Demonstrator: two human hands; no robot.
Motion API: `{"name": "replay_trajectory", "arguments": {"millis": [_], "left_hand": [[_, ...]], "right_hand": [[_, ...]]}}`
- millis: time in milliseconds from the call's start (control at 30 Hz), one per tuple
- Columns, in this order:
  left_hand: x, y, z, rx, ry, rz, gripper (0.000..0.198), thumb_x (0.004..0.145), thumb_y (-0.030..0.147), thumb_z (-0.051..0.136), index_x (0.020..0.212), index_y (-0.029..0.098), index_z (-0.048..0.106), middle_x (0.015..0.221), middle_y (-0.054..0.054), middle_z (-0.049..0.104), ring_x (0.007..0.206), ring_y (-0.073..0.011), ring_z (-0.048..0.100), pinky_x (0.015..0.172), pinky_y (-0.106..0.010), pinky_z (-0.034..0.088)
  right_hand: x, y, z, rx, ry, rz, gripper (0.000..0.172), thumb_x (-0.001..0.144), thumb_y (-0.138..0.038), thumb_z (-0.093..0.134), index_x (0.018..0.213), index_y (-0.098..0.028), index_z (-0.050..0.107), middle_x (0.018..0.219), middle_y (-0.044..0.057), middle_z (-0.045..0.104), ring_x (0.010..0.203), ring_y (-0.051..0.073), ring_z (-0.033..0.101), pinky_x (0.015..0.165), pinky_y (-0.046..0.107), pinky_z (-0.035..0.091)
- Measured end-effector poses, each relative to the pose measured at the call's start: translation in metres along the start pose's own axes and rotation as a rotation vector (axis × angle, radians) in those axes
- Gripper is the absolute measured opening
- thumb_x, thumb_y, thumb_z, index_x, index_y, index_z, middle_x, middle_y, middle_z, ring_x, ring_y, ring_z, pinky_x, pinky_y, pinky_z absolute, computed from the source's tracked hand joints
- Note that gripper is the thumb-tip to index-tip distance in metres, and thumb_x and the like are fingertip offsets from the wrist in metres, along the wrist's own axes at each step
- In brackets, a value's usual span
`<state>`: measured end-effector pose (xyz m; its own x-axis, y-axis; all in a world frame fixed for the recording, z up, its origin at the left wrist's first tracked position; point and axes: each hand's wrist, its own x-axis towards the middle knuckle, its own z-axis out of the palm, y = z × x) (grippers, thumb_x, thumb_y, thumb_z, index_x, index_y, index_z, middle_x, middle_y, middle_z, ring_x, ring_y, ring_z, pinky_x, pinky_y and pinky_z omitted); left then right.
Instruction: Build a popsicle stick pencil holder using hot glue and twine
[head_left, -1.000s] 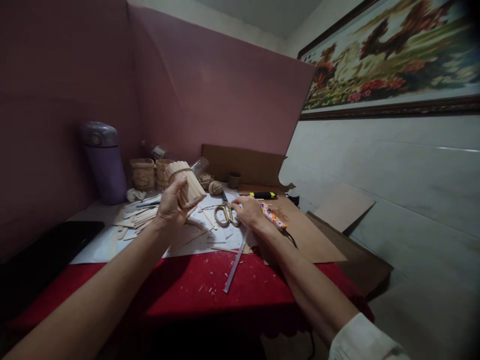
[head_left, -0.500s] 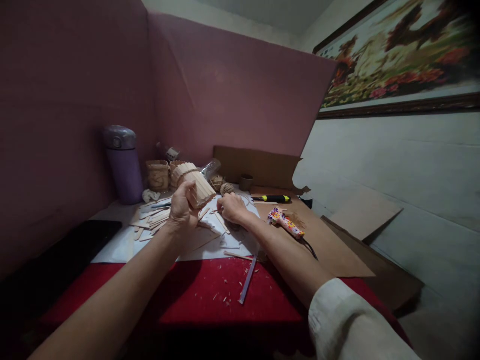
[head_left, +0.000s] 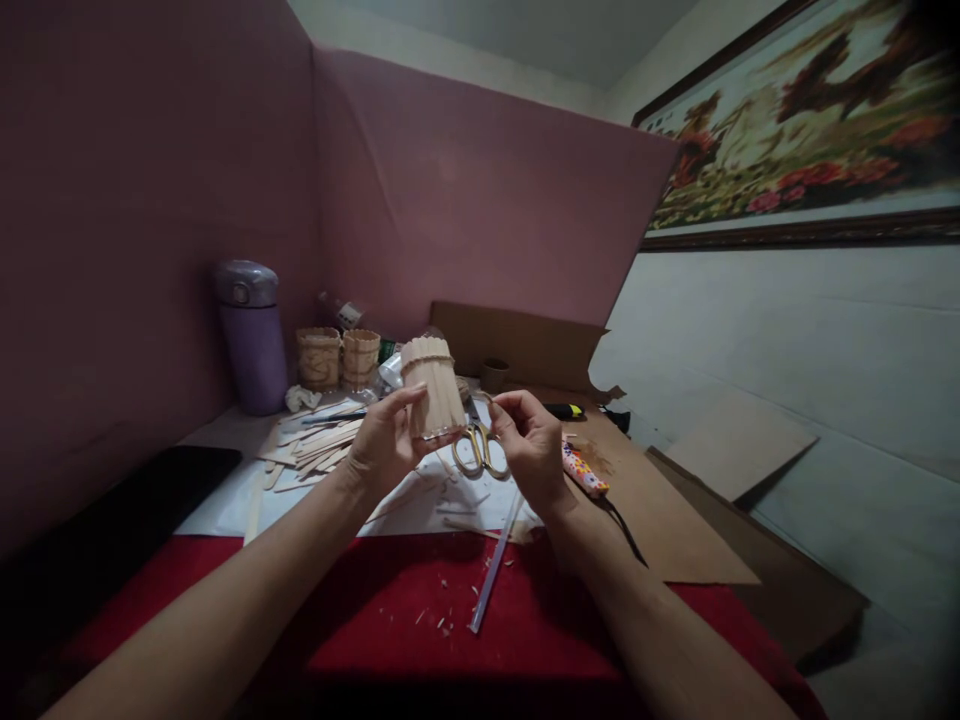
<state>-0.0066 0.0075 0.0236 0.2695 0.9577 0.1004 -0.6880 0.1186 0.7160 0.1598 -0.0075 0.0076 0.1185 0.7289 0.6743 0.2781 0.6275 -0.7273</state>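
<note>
My left hand (head_left: 390,430) grips a cup of craft sticks (head_left: 436,395) with a twine band near its top; the cup leans slightly. My right hand (head_left: 529,440) is closed in a pinch just right of the cup, on what looks like a strand of twine (head_left: 484,396). Below and between the hands lie scissors (head_left: 480,455) with gold handles, their blades partly hidden. A twine ball (head_left: 463,388) shows only in part behind the cup. Loose craft sticks (head_left: 322,445) are heaped left of my left hand on white paper (head_left: 214,510).
Two decorated cups (head_left: 319,360) and a purple bottle (head_left: 255,350) stand at the back left. To the right, a flower-patterned glue gun (head_left: 583,472) and a utility knife (head_left: 566,411) lie on cardboard (head_left: 675,540). A glue stick (head_left: 495,570) crosses the red cloth (head_left: 360,610) in front.
The cup has moved right and turned more upright in my left hand. My right hand has lifted and moved right from near the twine ball, uncovering the scissors.
</note>
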Motion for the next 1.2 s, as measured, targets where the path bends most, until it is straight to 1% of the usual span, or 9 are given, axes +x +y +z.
{"name": "replay_trajectory", "arguments": {"millis": [167,367,500,667,767,900,967,1100,1200], "left_hand": [[-0.002,0.001,0.005,-0.003,-0.069,-0.019,0.032,0.079,0.023,0.056,0.106,0.008,0.066,0.091,-0.012,0.073,0.079,-0.022,0.068,0.071,-0.035,0.06],[-0.003,-0.001,0.004,0.028,-0.095,-0.046,0.036,0.077,0.024,0.054,0.106,0.008,0.066,0.094,-0.014,0.074,0.086,-0.0252,0.069,0.081,-0.038,0.058],[-0.001,-0.004,0.004,0.047,-0.012,-0.026,0.036,0.073,0.021,0.059,0.106,0.008,0.066,0.094,-0.014,0.073,0.088,-0.0255,0.069,0.078,-0.038,0.059],[0.003,0.0,0.005,0.08,0.16,0.148,0.03,0.068,0.018,0.066,0.097,0.011,0.066,0.086,-0.008,0.071,0.076,-0.021,0.067,0.066,-0.034,0.06],[0.006,0.009,0.005,0.024,0.257,0.201,0.022,0.066,0.015,0.064,0.088,0.013,0.066,0.084,-0.006,0.07,0.079,-0.0223,0.067,0.067,-0.036,0.062],[0.009,0.017,0.0,-0.025,0.324,0.214,0.018,0.067,0.014,0.063,0.085,0.014,0.065,0.082,-0.006,0.07,0.075,-0.0216,0.068,0.064,-0.036,0.062],[0.011,0.017,-0.005,-0.05,0.337,0.176,0.02,0.069,0.016,0.062,0.089,0.014,0.066,0.084,-0.006,0.071,0.071,-0.0209,0.068,0.063,-0.037,0.062],[0.012,0.017,-0.008,-0.063,0.368,0.124,0.014,0.071,0.018,0.061,0.085,0.017,0.063,0.08,-0.005,0.071,0.069,-0.0206,0.068,0.063,-0.036,0.062],[0.011,0.021,-0.004,-0.073,0.392,0.208,0.011,0.071,0.015,0.06,0.081,0.018,0.062,0.075,-0.002,0.07,0.068,-0.0178,0.067,0.065,-0.032,0.061]], "right_hand": [[-0.007,-0.015,-0.001,0.16,0.023,0.004,0.015,0.086,-0.033,0.065,0.082,-0.019,0.064,0.064,-0.004,0.054,0.057,0.01,0.043,0.052,0.023,0.035],[-0.009,-0.027,-0.002,0.206,0.005,0.068,0.015,0.083,-0.032,0.068,0.077,-0.018,0.066,0.064,-0.002,0.058,0.059,0.011,0.049,0.055,0.023,0.039],[-0.008,-0.025,-0.002,0.187,0.03,0.09,0.017,0.083,-0.034,0.067,0.076,-0.018,0.066,0.063,-0.003,0.057,0.057,0.01,0.048,0.054,0.023,0.037],[-0.009,-0.008,0.003,0.038,0.004,0.171,0.021,0.085,-0.037,0.062,0.077,-0.017,0.064,0.062,-0.003,0.054,0.056,0.011,0.045,0.052,0.025,0.034],[-0.005,-0.004,0.002,-0.075,0.016,0.116,0.021,0.089,-0.037,0.059,0.081,-0.018,0.063,0.065,-0.002,0.056,0.059,0.012,0.047,0.054,0.025,0.035],[0.023,-0.017,-0.012,0.049,0.207,0.019,0.017,0.092,-0.035,0.054,0.085,-0.02,0.057,0.06,-0.005,0.051,0.055,0.011,0.046,0.055,0.025,0.038],[0.048,-0.022,-0.017,0.172,0.234,-0.007,0.014,0.092,-0.035,0.054,0.085,-0.022,0.054,0.059,-0.006,0.05,0.052,0.01,0.045,0.055,0.025,0.038],[0.099,-0.019,-0.01,0.093,0.022,0.006,0.014,0.079,-0.027,0.069,0.072,-0.019,0.061,0.066,-0.003,0.06,0.065,0.012,0.057,0.064,0.025,0.043],[0.111,-0.009,0.01,0.013,0.033,0.004,0.01,0.081,-0.023,0.067,0.072,-0.019,0.065,0.067,-0.004,0.061,0.066,0.012,0.056,0.067,0.025,0.044]]}}
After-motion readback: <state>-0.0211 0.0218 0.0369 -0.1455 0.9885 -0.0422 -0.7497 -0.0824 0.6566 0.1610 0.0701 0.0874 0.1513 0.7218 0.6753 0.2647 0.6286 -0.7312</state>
